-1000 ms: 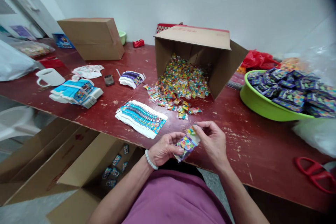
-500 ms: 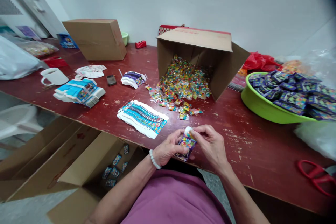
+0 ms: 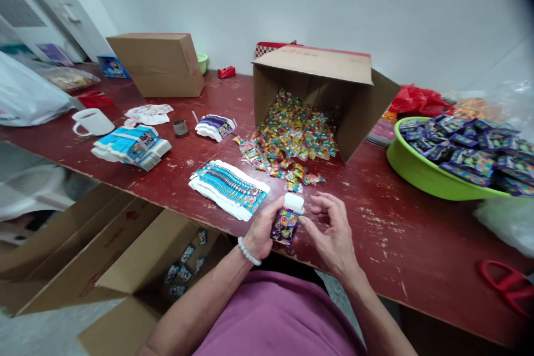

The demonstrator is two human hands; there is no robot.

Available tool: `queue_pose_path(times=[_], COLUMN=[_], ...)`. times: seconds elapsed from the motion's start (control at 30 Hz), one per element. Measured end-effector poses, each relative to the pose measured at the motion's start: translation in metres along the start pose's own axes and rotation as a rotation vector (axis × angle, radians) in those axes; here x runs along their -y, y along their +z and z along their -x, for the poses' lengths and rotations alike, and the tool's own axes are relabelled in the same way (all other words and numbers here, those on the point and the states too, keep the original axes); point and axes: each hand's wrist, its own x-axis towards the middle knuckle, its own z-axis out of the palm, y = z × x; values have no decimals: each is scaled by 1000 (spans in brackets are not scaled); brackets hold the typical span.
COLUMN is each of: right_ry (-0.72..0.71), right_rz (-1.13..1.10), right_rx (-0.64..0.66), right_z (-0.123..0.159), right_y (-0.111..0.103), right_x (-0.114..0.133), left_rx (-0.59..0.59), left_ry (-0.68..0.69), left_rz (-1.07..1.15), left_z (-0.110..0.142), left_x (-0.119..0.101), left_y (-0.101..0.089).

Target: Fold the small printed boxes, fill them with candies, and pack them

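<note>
My left hand [image 3: 261,232] grips a small purple candy box [image 3: 286,226] at the table's front edge; its white top flap stands raised. Beside it my right hand [image 3: 331,233] has its fingers apart, the thumb at the box's right edge, with no candy visible in it. Wrapped candies [image 3: 294,128] spill from a cardboard box [image 3: 317,64] lying on its side just beyond my hands. Left of the candies lies a fanned stack of flat blue cartons [image 3: 229,188], and behind that a smaller stack of purple cartons [image 3: 216,127].
A green basin [image 3: 421,175] heaped with purple boxes stands at the right, above red scissors [image 3: 504,283]. Strapped blue cartons [image 3: 131,144], a white mug [image 3: 92,122] and a cloth [image 3: 148,114] lie left. Below the edge, an open carton [image 3: 137,256] holds several small boxes.
The right fingers, which were at the box's top with a candy, have drawn back and spread. The candy no longer shows. The left hand has turned the box's front into fuller view.
</note>
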Motion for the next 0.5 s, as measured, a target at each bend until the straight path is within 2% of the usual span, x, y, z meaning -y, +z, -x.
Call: queue_pose_path(times=[0.13,0.23,0.37,0.5], right_ry=[-6,-18,95,142], right_rz=[-74,-151,-282,-284], right_rx=[14,54,136,151], right_z=[5,5,1,-5], right_y=[9,13,14,11], right_x=[-2,0,-1,-3], left_rx=[-12,-74,-139,-106], left_ry=[12,-8,3,-13], left_rz=[76,77,43,62], left_z=[-3,0,3,3], left_x=[2,5,7,7], left_y=[-1,0,2,2])
